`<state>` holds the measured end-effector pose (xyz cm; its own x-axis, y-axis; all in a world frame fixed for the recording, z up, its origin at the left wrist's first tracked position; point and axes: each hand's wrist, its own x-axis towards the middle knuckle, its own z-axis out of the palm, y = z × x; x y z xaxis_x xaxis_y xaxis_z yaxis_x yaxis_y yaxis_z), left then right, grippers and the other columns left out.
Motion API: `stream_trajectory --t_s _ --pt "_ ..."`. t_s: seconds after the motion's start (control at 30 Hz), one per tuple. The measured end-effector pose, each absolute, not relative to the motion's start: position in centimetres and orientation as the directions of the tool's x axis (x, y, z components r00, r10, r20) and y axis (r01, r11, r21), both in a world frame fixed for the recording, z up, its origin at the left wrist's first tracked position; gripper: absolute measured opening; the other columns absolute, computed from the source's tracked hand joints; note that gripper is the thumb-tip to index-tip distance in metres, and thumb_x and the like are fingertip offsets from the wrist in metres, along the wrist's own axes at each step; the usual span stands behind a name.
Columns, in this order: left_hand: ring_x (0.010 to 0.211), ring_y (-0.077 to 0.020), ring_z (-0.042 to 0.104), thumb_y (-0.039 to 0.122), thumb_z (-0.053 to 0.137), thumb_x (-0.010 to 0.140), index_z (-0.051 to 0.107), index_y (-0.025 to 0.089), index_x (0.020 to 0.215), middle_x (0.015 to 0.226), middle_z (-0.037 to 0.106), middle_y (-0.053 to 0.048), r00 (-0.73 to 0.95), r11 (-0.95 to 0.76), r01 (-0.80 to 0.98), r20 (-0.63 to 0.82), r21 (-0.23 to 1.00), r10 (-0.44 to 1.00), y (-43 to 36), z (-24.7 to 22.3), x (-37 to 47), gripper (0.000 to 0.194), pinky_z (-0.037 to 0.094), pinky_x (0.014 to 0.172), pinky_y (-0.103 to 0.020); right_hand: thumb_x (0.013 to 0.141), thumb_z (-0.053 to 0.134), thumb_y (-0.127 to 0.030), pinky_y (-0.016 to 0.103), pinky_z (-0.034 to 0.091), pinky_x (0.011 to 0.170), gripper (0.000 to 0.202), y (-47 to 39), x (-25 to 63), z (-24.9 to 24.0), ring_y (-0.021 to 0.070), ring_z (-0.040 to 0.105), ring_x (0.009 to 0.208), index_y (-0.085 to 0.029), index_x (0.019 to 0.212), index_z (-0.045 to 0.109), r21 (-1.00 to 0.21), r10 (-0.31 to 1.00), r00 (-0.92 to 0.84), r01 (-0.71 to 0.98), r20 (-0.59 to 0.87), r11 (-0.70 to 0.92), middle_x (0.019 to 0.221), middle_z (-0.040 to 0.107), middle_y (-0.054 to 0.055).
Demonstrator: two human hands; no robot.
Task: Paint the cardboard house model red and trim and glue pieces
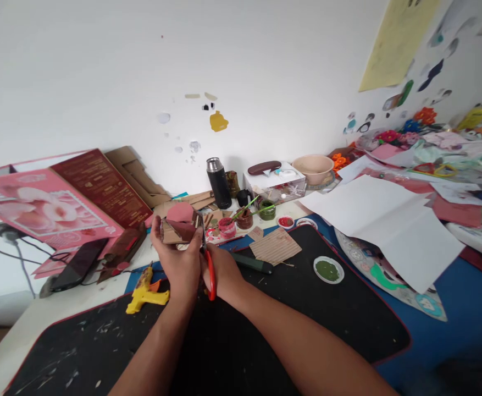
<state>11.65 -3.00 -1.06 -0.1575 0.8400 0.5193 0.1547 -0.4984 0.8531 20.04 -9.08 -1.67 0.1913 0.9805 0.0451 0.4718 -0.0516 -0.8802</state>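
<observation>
Scissor work: by my judgement, one trimming step was in hand above the black mat (pixel 348 313); the next move called for a steady hold on the cardboard and fingers clear of the blades
Black mat: one, lying under both forearms
Pink box: one (pixel 30 198), beyond the mat's left far edge
White sheet: one large folded one (pixel 389 225), beyond the mat's right far edge
Left hand: one (pixel 178 269), fingers curled around the cardboard piece, above the mat's far edge
Right hand: one (pixel 224 275), closed on the scissors, just beside the left; how wide the blades stood I could not tell
Corrugated board: one flat sheet (pixel 276 246), on the mat's far part
Glue gun: one, yellow (pixel 145 291), at the mat's left far edge
Scissors: one pair, red-handled (pixel 211 275), above the mat
Cardboard piece: one (pixel 175 234), above the mat's far edge
Paint jars: three (pixel 267 216), beyond the mat
Green paint dish: one (pixel 328 281), on the mat's right part
</observation>
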Motion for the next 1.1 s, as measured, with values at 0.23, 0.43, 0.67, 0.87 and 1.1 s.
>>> stream_trajectory --t_s 0.23,0.43,0.67,0.87,1.1 --pt "0.158 -0.0368 0.05 0.035 0.097 0.079 0.038 0.027 0.166 0.17 0.049 -0.018 -0.139 -0.528 0.179 0.553 0.83 0.822 -3.0 -1.2 11.5 0.105 0.037 0.134 -0.056 0.118 0.055 -0.038 0.032 0.047 0.076 0.032 -9.0 20.2 -1.6 0.0307 0.081 0.106 -0.015 0.113 0.076 -0.867 0.982 0.181 0.497 0.05 -0.047 0.115 0.085 0.017" --pt "0.157 -0.0356 0.052 0.031 0.095 0.079 0.042 0.026 0.163 0.169 0.051 -0.017 -0.142 -0.534 0.194 0.562 0.823 0.815 -3.2 -0.8 11.7 0.1 0.037 0.135 -0.055 0.118 0.054 -0.037 0.032 0.047 0.074 0.033 -9.1 20.4 -1.3 0.0311 0.081 0.101 -0.014 0.113 0.077 -0.849 0.981 0.19 0.523 0.03 -0.075 0.111 0.086 0.019" --pt "0.155 -0.0343 0.054 0.032 0.094 0.081 0.04 0.026 0.164 0.168 0.051 -0.017 -0.134 -0.537 0.201 0.566 0.819 0.813 -3.2 -0.9 11.8 0.099 0.038 0.134 -0.054 0.119 0.051 -0.035 0.032 0.046 0.074 0.036 -9.2 20.5 -1.0 0.0311 0.082 0.101 -0.013 0.116 0.079 -0.842 0.981 0.191 0.534 0.031 -0.078 0.111 0.086 0.02" --pt "0.157 -0.0346 0.051 0.035 0.094 0.082 0.036 0.026 0.166 0.171 0.047 -0.018 -0.124 -0.527 0.222 0.56 0.82 0.819 -2.9 -1.3 11.6 0.102 0.033 0.136 -0.055 0.119 0.051 -0.041 0.032 0.047 0.075 0.041 -9.2 20.6 -0.7 0.0311 0.082 0.103 -0.013 0.115 0.081 -0.839 0.983 0.179 0.541 0.043 -0.062 0.111 0.086 0.02" --pt "0.159 -0.0354 0.049 0.035 0.094 0.081 0.037 0.025 0.165 0.173 0.045 -0.019 -0.142 -0.518 0.252 0.561 0.817 0.816 -2.9 -1.4 11.7 0.103 0.035 0.136 -0.054 0.12 0.048 -0.037 0.033 0.047 0.075 0.042 -9.0 20.7 -0.9 0.0311 0.082 0.1 -0.013 0.111 0.081 -0.825 0.986 0.158 0.563 0.048 -0.05 0.108 0.086 0.02"
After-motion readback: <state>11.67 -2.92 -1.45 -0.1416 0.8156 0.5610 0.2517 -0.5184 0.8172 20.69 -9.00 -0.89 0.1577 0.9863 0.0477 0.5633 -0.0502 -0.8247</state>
